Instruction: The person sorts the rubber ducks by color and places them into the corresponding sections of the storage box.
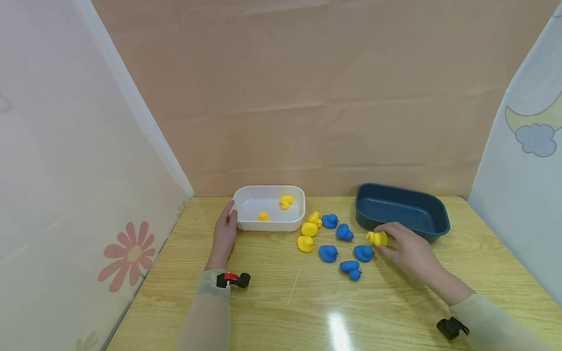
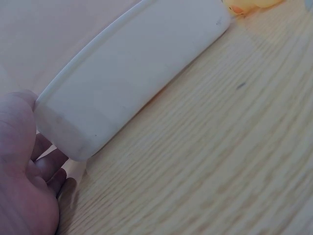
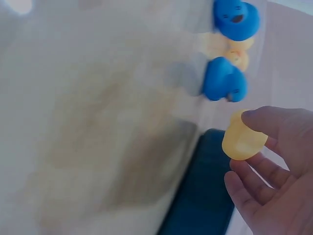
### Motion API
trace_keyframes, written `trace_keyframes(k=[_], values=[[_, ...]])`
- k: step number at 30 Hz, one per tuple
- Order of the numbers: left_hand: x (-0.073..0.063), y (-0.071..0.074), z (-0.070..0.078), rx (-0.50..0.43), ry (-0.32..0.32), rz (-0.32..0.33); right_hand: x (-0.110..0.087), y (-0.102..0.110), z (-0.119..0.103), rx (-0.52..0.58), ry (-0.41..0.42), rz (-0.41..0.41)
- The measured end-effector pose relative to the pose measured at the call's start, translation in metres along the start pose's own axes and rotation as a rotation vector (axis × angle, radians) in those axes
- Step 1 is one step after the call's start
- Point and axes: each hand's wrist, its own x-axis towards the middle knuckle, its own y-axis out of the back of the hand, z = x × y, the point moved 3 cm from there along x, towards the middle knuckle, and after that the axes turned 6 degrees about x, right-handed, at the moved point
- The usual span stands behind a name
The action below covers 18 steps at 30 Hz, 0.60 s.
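My left hand (image 1: 225, 234) holds the left end of a white plastic container (image 1: 268, 226), its thumb at the front corner. Two yellow rubber ducks lie inside, one of them near the back right (image 1: 286, 201). Between thumb and fingertips, my right hand (image 1: 410, 251) pinches a yellow rubber duck (image 1: 377, 238) above the table, just in front of a dark blue container (image 1: 399, 224). In the right wrist view the held duck (image 3: 243, 139) shows mostly its underside. Several blue rubber ducks, including one close to my right fingers (image 1: 363, 253), lie between the containers.
A few yellow ducks (image 1: 305, 243) sit by the white container's right end. Both containers stand at the back of the wooden table (image 1: 272, 302), against a brown backdrop (image 1: 325, 122). Patterned white sheets (image 1: 88, 170) flank the table on both sides.
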Motion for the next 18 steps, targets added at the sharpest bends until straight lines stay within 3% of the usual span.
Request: trace_keyframes(k=[8, 18], values=[[0.0, 0.002, -0.001, 0.004, 0.005, 0.003, 0.019, 0.007, -0.027, 0.071, 0.042, 0.036], [0.001, 0.0, -0.003, 0.0, 0.005, -0.008, 0.049, -0.006, -0.059, 0.149, 0.051, 0.025]])
